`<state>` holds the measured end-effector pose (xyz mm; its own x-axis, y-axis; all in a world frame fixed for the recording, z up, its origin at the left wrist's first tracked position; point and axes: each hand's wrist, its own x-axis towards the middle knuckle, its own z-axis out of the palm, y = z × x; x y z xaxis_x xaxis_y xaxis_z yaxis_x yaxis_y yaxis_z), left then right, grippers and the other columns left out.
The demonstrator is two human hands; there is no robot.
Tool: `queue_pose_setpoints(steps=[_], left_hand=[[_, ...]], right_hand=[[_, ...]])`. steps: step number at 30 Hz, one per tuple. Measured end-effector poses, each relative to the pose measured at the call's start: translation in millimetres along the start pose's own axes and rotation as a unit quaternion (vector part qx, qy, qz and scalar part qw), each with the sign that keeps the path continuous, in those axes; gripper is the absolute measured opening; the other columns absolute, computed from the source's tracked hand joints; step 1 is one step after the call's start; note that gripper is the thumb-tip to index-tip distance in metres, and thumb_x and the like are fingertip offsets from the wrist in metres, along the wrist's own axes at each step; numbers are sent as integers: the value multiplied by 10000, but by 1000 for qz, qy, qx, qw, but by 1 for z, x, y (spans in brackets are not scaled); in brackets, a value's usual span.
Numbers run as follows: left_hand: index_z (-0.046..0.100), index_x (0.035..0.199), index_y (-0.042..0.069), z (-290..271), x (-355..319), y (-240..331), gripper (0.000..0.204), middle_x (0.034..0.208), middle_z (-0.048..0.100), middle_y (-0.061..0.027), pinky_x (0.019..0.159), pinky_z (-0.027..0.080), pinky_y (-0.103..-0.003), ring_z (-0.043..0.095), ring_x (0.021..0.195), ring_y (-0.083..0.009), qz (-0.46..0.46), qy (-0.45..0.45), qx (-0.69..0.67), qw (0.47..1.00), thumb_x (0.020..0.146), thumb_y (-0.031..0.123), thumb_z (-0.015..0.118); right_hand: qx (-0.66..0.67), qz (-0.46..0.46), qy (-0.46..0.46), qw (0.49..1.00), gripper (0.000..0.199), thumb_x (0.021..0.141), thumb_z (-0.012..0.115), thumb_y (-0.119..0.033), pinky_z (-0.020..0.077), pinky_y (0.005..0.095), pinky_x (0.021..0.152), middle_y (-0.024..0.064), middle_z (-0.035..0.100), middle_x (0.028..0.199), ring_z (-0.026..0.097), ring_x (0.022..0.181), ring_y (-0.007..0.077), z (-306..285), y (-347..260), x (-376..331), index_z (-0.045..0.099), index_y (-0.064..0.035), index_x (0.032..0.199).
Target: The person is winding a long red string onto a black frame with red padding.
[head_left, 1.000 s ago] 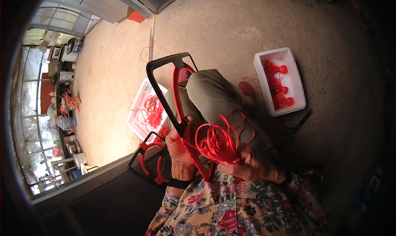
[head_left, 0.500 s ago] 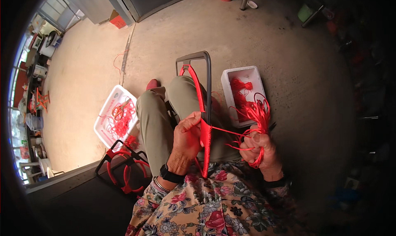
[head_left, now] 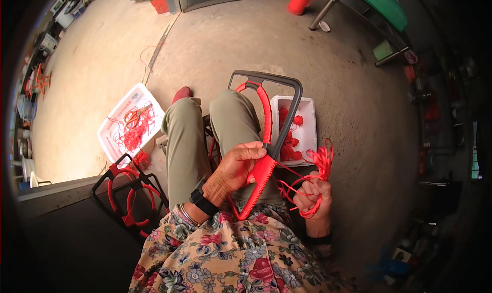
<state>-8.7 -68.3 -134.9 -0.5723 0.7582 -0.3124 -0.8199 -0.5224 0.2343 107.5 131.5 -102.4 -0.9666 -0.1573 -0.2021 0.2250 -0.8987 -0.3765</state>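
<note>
Gripping frame (head_left: 263, 171): left hand (head_left: 237, 167), closed | fisted round red cord (head_left: 322, 161): right hand (head_left: 312, 194) | concrete floor (head_left: 220, 42) below frame | red jug (head_left: 300, 1) beyond frame

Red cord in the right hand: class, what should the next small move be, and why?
Probably the right hand should draw the red cord gently outward to snug it. A strand runs from the red-and-black frame to that hand, and the left hand grips the frame, so it could likely brace against the pull.
</note>
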Motion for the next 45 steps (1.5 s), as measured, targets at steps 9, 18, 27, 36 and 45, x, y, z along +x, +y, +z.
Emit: queue_pose_setpoints(steps=[9, 18, 27, 36, 45], left_hand=[[606, 953, -21, 2, -5, -4, 201, 733, 642, -87, 359, 382, -237, 569, 470, -136, 24, 15, 79, 996, 903, 171, 570], [590, 975, -25, 7, 3, -6, 254, 765, 648, -90, 373, 370, -222, 566, 491, -126, 24, 24, 111, 993, 937, 216, 521], [575, 1067, -1, 19, 8, -10, 257, 924, 666, -65, 404, 408, -203, 609, 637, -83, 88, 44, 132, 986, 960, 220, 500], [576, 1063, 91, 3, 14, -6, 287, 945, 643, -47, 406, 463, -231, 642, 674, -146, 67, 11, -8, 998, 952, 344, 497], [562, 965, 118, 16, 16, 1, 162, 707, 582, 4, 495, 523, -292, 615, 614, -136, 51, 149, -19, 987, 949, 276, 533]], right_hand=[[0, -14, 9, 1000, 191, 922, 510, -199, 289, 256, 346, -35, 316, 518, 258, 363, 78, -23, 5, 2, 465, -104, 763], [-550, -142, 269, 778, 241, 927, 539, -283, 304, 240, 472, -39, 383, 609, 348, 518, 65, 8, -50, 38, 528, -55, 850], [-926, -238, -132, 262, 161, 763, 629, -112, 406, 358, 718, 104, 589, 803, 557, 792, 250, 107, -17, 125, 641, -53, 912], [-935, -181, -240, 190, 109, 716, 646, -132, 339, 411, 765, 70, 512, 786, 509, 826, 248, 87, -24, 130, 582, -75, 783], [-770, -345, -25, 536, 79, 828, 632, -92, 453, 298, 700, 88, 619, 844, 598, 762, 169, 102, -63, 80, 642, -28, 873]])
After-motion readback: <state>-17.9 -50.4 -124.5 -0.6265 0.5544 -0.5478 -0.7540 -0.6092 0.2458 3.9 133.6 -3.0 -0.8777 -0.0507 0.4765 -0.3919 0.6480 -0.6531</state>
